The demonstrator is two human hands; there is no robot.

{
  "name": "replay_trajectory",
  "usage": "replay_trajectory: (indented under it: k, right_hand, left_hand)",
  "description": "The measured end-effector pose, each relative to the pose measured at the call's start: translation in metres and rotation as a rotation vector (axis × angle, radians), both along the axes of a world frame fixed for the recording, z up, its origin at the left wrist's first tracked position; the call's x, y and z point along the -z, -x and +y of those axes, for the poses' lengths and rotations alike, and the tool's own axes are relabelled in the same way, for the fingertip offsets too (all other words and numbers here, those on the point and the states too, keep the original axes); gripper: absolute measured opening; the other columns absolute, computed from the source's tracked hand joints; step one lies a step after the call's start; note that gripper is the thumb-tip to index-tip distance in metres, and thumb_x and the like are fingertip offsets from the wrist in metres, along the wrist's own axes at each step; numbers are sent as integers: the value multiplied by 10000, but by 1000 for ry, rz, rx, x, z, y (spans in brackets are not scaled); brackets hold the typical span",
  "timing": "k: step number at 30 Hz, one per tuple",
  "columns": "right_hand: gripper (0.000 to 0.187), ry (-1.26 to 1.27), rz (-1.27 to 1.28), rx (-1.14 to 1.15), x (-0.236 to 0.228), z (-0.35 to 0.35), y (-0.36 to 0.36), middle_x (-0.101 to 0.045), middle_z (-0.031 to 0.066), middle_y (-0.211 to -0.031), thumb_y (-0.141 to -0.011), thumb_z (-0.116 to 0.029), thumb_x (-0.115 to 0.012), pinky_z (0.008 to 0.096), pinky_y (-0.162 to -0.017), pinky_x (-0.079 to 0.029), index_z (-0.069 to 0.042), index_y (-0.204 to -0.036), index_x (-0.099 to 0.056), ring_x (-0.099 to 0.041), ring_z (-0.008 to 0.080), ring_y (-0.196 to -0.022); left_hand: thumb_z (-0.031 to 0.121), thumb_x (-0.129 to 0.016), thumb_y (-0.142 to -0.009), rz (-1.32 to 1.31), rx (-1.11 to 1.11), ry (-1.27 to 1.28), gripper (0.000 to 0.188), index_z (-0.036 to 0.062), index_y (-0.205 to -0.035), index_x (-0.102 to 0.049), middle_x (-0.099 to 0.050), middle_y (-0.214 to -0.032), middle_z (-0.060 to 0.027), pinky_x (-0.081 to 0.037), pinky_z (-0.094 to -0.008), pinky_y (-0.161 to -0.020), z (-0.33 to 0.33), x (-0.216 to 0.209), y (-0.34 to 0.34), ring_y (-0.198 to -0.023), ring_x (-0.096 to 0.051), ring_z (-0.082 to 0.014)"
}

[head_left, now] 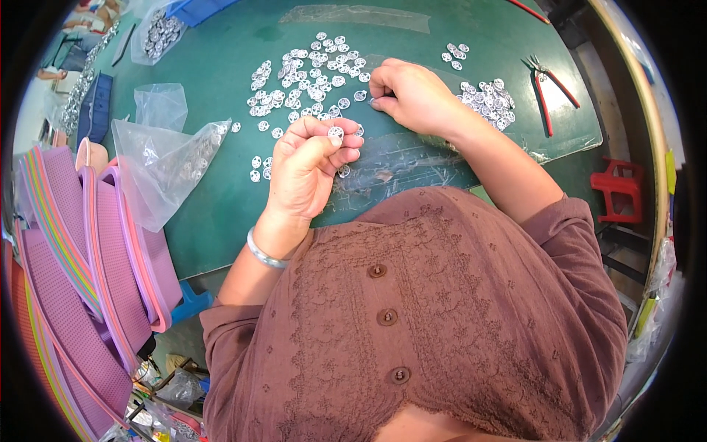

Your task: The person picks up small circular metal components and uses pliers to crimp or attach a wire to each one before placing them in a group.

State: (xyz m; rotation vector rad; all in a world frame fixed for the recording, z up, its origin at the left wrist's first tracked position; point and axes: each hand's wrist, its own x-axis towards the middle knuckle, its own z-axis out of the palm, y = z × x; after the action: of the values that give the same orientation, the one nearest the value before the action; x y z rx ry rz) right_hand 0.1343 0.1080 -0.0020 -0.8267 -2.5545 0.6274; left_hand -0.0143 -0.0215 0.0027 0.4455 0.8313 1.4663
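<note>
My left hand [309, 158] pinches a small round silver openwork charm [336, 132] between thumb and fingers, just above the green table [221, 214]. More charms lie right by its fingertips. My right hand [416, 92] is a little farther off, its fingers curled and pressed together; what they hold, if anything, is hidden. One loose charm [360, 96] sits beside its fingertips. Beyond my hands spreads a scattered group of the same charms [317, 74]. Another heap of charms [490, 103] is to the right of my right hand.
Red-handled pliers [545, 92] lie open at the right. On the left are a clear plastic bag [166, 162] with charms in it and stacked purple baskets [121, 250]. A blue bin [199, 9] stands at the back, a red stool [617, 190] beyond the table's right edge.
</note>
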Motion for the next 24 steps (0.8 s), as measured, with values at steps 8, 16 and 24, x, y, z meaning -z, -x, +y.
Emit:
replay_trajectory:
  k: [8,16,24]
  right_hand:
    - [81,942,358,11,-22,-6,-1,-541,-12,-704,-758,-62,-583,191,-563,-399,-14,-819,-562,-484,51,-617]
    - [158,996,482,-66,-32,-19,-1,-566,20,-739,-764,-54,-575,204,-567,-429,9,-909,-566,-514,76,-634]
    - [155,978,534,-43,-39,-31,0,-564,-2,-748,-765,-54,-583,175,-589,-427,-13,-914,-580,-512,43,-653]
  left_hand:
    - [-48,-531,-752,70,-40,-19,88,38,-753,-512,-572,-859,-120,-500,-216,-603,1,-1,-1,-684,-596,-147]
    - [2,-568,-777,90,-35,0,138,15,-910,-534,-586,-820,-88,-518,-241,-628,3,-11,-6,-694,-598,-145]
    - [36,-579,-788,124,-40,17,157,-3,-938,-556,-593,-803,-57,-484,-206,-573,5,-4,-8,-669,-584,-117]
